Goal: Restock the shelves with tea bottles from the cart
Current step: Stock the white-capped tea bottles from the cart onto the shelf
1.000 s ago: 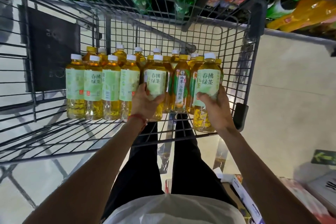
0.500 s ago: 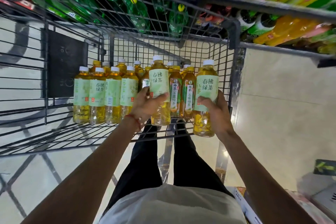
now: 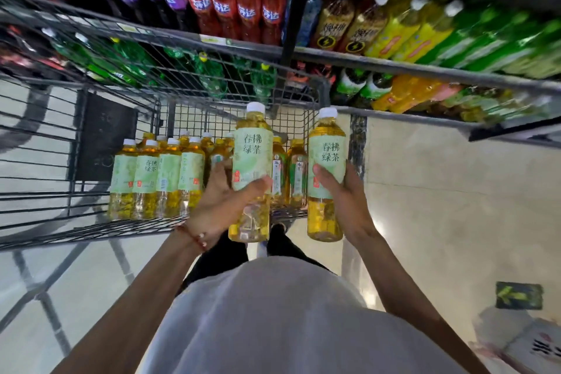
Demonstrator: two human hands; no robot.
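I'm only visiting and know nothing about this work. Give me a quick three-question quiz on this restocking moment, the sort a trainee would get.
1. True or false: the left hand grips the left bottle, and the right hand grips the right bottle.
2. What colour is the right bottle's cap? A white, B blue, C green.
3. Fill in: the remaining tea bottles stand in the wire ____.
Key: 1 true; 2 A; 3 cart.
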